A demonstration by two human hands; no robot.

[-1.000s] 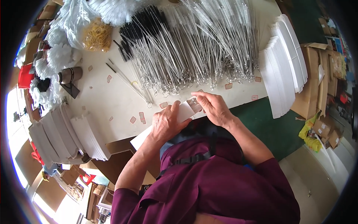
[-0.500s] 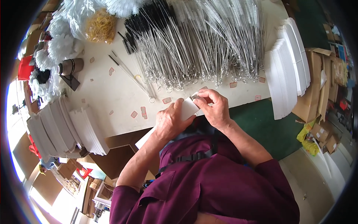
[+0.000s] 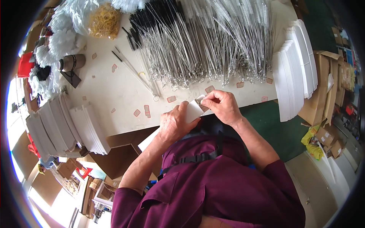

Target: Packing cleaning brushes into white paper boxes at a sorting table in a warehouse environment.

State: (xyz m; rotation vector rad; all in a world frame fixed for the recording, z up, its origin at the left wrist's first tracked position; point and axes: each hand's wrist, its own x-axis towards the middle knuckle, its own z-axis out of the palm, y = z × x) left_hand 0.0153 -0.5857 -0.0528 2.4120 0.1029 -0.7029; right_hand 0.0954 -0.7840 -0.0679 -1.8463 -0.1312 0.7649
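At the table's point(image 3: 114, 110) near edge, the left hand point(image 3: 175, 123) still clamps the long white card sleeve point(image 3: 167, 125), while the right hand point(image 3: 222, 106) has closed, pinching its open end.

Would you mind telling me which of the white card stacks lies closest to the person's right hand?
The fanned stack at the table's right edge is nearest the right hand. The other two stacks sit at the left edge, beyond the left hand.

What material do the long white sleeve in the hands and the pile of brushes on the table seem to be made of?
White sleeve: probably thin matte card or paper; it is flat with a crisp edge. Brushes: shiny twisted metal wire stems with looped ends, and white or black bristles, likely synthetic.
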